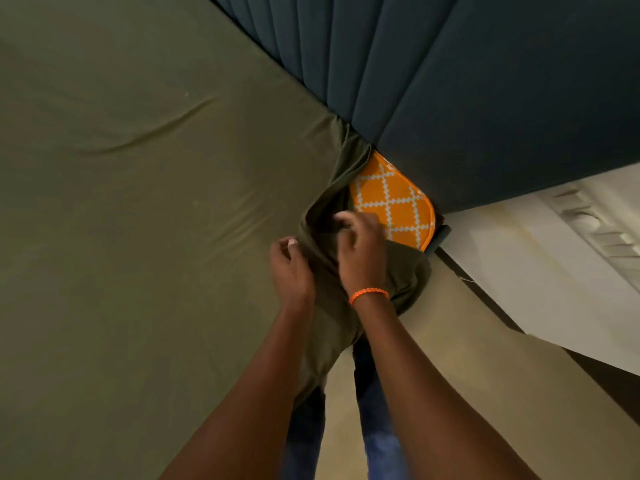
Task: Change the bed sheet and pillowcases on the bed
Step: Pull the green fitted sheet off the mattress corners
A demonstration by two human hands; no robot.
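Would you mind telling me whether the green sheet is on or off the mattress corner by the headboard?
Off: the green sheet is bunched aside, exposing the orange patterned mattress corner.

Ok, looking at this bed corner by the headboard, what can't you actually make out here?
Head view only:
- Whether the olive sheet is going on or coming off: one frame cannot settle it.
- The rest of the orange patterned mattress: the sheet covers it.
- The right hand fingertips: blurred, partly inside the folds.
- What the left hand grip encloses beyond the fabric edge.
- The pale object at right: blurred, cut by the frame edge.
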